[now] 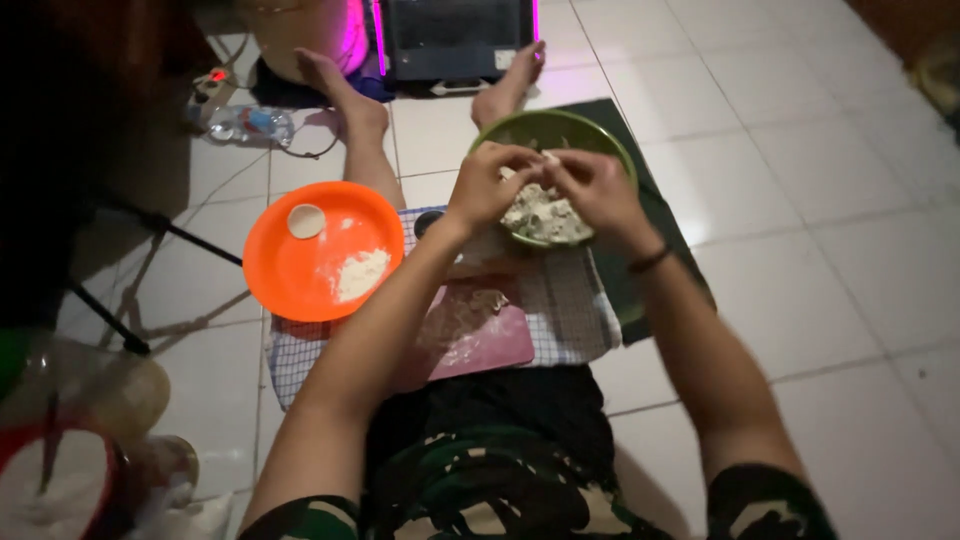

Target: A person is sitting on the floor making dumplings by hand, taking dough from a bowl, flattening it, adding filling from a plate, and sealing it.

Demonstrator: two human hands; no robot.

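My left hand [487,183] and my right hand [592,186] meet over a green bowl [590,132] holding a pale chopped filling [545,216]. Both pinch a small white piece of dough [548,160] between the fingertips. Below them a pink board [480,335] dusted with flour lies on a checked cloth [570,310]. To the left, an orange plate [300,270] carries a round dough disc [306,220] and a heap of flour [360,272].
I sit on a white tiled floor with my legs stretched out. A plastic bottle [250,124] and a dark box [455,40] lie ahead. A red-rimmed bowl of flour [50,485] and jars sit at lower left. Thin stand legs [150,240] cross the left side.
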